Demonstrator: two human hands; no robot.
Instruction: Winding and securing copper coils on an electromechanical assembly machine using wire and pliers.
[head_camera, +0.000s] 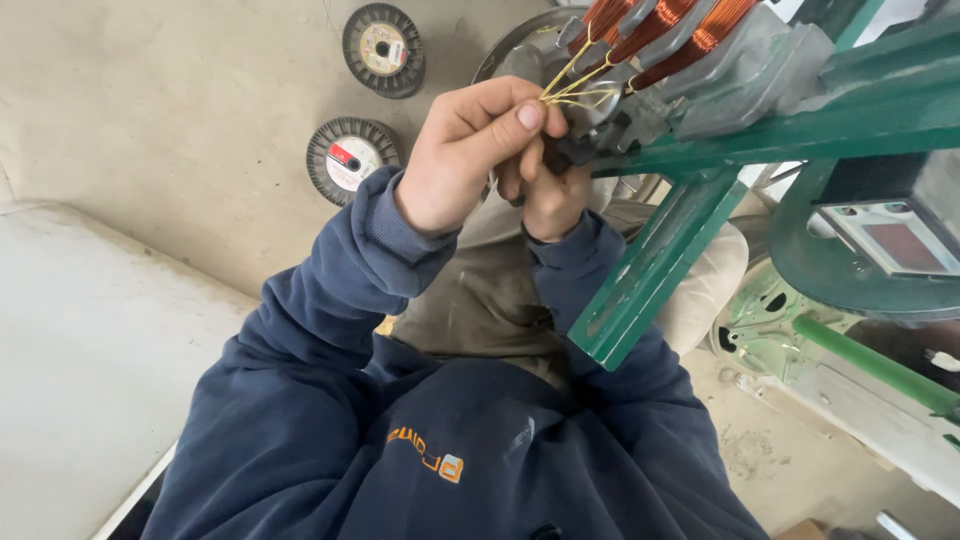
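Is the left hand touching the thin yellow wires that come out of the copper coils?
Touching. In the head view the left hand pinches the yellow wires between thumb and forefinger, with no gap at the thumb tip. The wires run up to the copper coils.

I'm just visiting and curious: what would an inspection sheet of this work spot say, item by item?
Surface: green painted metal frame carrying the workpiece; no tabletop seen.
Job's things: grey metal motor core with copper-coloured wire coils; thin yellow wire strands coming off it.
Clutter: two round wire spools lying on the beige concrete floor.
Hands: left hand pinches the yellow strands; right hand sits under it against the core, mostly hidden.
Cables: nothing seen apart from the strands.
Surroundings: white panel on one side; green machine parts and a grey box with a small dark screen on the other.
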